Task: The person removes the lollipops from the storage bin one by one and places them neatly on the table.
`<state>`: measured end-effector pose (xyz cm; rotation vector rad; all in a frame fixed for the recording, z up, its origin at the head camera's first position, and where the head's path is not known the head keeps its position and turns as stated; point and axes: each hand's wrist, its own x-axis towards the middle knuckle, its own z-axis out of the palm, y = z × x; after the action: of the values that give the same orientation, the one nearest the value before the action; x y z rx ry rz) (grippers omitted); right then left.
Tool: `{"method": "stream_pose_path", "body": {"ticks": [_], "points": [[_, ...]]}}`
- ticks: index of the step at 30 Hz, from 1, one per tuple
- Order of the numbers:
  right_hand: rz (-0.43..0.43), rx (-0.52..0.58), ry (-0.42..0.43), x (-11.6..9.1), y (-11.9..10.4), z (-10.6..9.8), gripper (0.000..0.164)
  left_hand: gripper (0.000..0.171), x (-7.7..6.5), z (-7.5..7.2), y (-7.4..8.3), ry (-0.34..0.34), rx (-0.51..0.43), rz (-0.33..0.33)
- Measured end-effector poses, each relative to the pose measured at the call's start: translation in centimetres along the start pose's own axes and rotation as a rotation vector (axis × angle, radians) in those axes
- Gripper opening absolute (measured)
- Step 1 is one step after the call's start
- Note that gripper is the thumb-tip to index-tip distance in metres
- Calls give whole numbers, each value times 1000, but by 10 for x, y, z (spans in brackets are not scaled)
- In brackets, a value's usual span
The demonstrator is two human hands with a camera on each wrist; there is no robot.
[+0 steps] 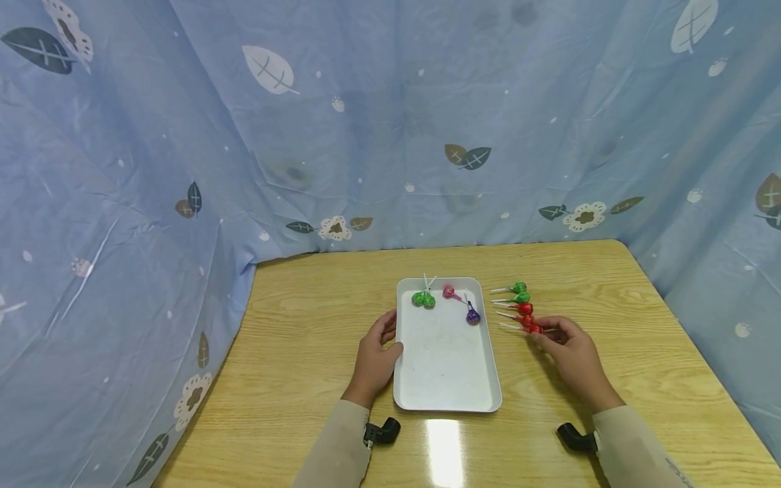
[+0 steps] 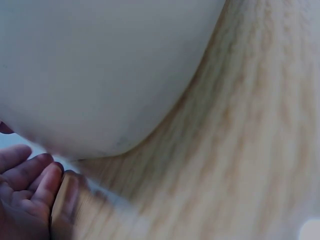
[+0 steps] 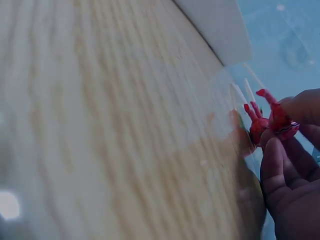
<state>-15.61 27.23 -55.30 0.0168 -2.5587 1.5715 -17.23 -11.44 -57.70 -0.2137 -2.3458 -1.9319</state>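
Note:
My left hand (image 1: 375,356) holds the left side of a white tray (image 1: 445,366), thumb at the rim and fingers along the outer wall; the left wrist view shows these fingers (image 2: 45,185) bent beside the tray. To the tray's right, my right hand (image 1: 570,352) pinches a red-wrapped lollipop (image 3: 282,122) by its head between thumb and fingers, its white stick pointing left. Just beyond it lie two more red lollipops (image 1: 525,308) and two green lollipops (image 1: 520,297), in a column. Inside the tray, near its far end, are two green lollipops (image 1: 430,301), one pink lollipop (image 1: 449,291) and one purple lollipop (image 1: 472,316).
The tray stands on a wood-grain table (image 1: 311,339). A blue patterned curtain (image 1: 390,135) hangs behind the table and along both sides. Each wrist wears a black camera mount, seen at the left cuff (image 1: 384,431) and the right cuff (image 1: 575,439).

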Motion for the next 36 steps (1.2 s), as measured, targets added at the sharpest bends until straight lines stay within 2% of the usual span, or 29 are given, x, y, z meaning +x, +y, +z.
{"method": "stream_pose_path", "body": {"ticks": [8, 19, 36], "points": [[48, -49, 2, 3, 8, 3, 31, 66, 0, 1, -1, 0, 11, 3], [-47, -161, 23, 4, 11, 7, 28, 66, -1, 0, 0, 4, -6, 5], [-4, -153, 4, 3, 9, 7, 35, 65, 0, -1, 0, 0, 23, 6]]}}
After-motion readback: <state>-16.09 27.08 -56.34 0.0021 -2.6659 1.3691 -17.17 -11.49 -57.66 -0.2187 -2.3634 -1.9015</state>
